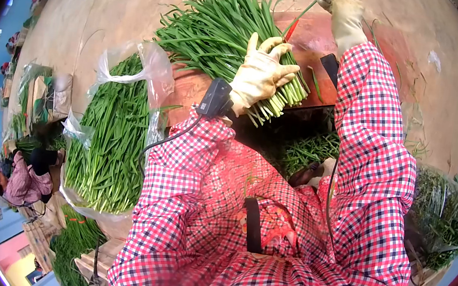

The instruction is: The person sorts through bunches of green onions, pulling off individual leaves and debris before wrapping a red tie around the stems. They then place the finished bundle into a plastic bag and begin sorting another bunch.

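Observation:
A large bunch of garlic chives (pixel 220 32) lies on a reddish board (pixel 318 36), pale cut ends toward me. My left hand (pixel 261 75), in a cream glove, rests on the bunch near its stem ends with fingers spread. Farther out at the upper right, my right hand (pixel 339 10), also gloved, is closed at the end of a thin green chive leaf (pixel 306 11) stretching down toward the bunch. By that leaf shows a small red strip (pixel 292 31), whose kind I cannot make out. A black device (pixel 216 98) with a cable sits on my left wrist.
An open plastic bag (pixel 163 71) of chives stands left of the board. Loose green trimmings (pixel 312 151) lie beneath the board. A clear bag of greens (pixel 442 214) stands at the right. Another person (pixel 30 180) sits at the far left, near more bundles (pixel 76 247).

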Tool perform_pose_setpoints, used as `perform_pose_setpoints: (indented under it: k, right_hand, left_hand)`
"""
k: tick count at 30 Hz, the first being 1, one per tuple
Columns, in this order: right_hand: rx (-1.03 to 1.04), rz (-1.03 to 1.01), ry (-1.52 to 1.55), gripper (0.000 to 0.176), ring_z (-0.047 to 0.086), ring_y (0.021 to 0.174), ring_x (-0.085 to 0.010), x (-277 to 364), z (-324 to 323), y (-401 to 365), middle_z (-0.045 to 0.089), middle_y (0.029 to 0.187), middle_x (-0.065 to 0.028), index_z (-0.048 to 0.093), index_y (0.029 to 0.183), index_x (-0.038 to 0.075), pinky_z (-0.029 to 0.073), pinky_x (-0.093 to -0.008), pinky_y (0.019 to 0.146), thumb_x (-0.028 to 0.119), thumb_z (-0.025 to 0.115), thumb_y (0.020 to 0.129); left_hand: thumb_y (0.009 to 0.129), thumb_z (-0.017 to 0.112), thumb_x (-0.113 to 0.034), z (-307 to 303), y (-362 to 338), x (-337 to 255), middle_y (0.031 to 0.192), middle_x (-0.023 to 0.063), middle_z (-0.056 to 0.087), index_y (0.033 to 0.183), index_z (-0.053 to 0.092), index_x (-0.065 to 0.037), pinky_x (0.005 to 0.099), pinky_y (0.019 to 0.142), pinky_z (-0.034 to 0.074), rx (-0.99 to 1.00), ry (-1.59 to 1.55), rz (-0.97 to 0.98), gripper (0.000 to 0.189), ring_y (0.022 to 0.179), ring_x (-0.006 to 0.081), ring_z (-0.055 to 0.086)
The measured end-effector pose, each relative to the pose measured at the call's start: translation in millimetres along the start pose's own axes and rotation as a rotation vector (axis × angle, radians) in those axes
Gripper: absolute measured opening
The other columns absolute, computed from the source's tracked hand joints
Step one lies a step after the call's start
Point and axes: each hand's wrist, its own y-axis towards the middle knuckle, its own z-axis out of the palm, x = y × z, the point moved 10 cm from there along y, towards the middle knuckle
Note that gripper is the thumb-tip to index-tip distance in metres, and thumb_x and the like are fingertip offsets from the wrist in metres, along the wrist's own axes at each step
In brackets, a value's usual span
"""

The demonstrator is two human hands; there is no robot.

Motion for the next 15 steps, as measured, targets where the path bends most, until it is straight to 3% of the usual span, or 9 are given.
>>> perform_pose_setpoints:
  k: [2,6,9,10,14,15]
  right_hand:
    - [0.007,-0.019,0.037,0.016,0.067,0.075,-0.0185,-1,-8,-6,0.069,0.088,-0.0093,0.067,0.099,0.001,0.055,-0.0301,0.066,0.011,0.055,0.095]
    - [-0.142,-0.008,0.071,0.013,0.068,0.077,-0.0174,10,-35,-32,0.07,0.086,-0.0078,0.069,0.096,0.002,0.053,-0.0269,0.066,0.013,0.061,0.094]
    - [-0.03,-0.051,0.062,0.028,0.069,0.091,-0.0189,9,-52,-38,0.073,0.1,-0.01,0.07,0.106,0.0,0.053,-0.0272,0.077,0.025,0.066,0.093]
    - [-0.057,-0.028,0.087,0.025,0.071,0.091,-0.0215,7,-59,-39,0.072,0.102,-0.013,0.067,0.108,-0.001,0.056,-0.0266,0.076,0.019,0.065,0.094]
    - [-0.147,0.006,0.133,0.024,0.071,0.091,-0.0207,8,-71,-53,0.072,0.102,-0.0124,0.068,0.108,-0.001,0.056,-0.0266,0.076,0.018,0.066,0.094]
    - [-0.171,0.024,0.147,0.024,0.071,0.091,-0.0206,10,-64,-64,0.072,0.102,-0.0123,0.068,0.108,-0.001,0.056,-0.0266,0.076,0.018,0.066,0.094]
  left_hand:
    - [0.081,0.074,-0.029,-1,0,2,0.125,0.0088,0.058,0.101,0.074,-0.028,0.0571,0.11,0.026,0.005,-0.005,-0.023,0.021,0.124,0.0359,0.047]
    - [0.082,0.073,-0.031,-1,0,4,0.125,0.0092,0.058,0.102,0.075,-0.028,0.0532,0.108,0.029,-0.004,0.045,-0.043,0.02,0.127,0.0367,0.043]
    - [0.082,0.073,-0.031,-4,1,3,0.122,0.0086,0.059,0.101,0.075,-0.027,0.0526,0.106,0.03,-0.005,-0.005,-0.03,0.02,0.124,0.0354,0.044]
    - [0.08,0.074,-0.03,-6,-1,3,0.118,0.008,0.059,0.101,0.075,-0.026,0.0506,0.105,0.031,-0.039,-0.028,-0.009,0.021,0.12,0.0335,0.046]
    - [0.079,0.074,-0.031,-5,0,4,0.113,0.0071,0.06,0.101,0.076,-0.026,0.0483,0.106,0.03,-0.018,-0.003,-0.045,0.023,0.119,0.0324,0.044]
    - [0.079,0.074,-0.032,-3,-1,9,0.114,0.0071,0.059,0.1,0.076,-0.026,0.0516,0.106,0.03,-0.02,-0.004,-0.053,0.022,0.119,0.0326,0.045]
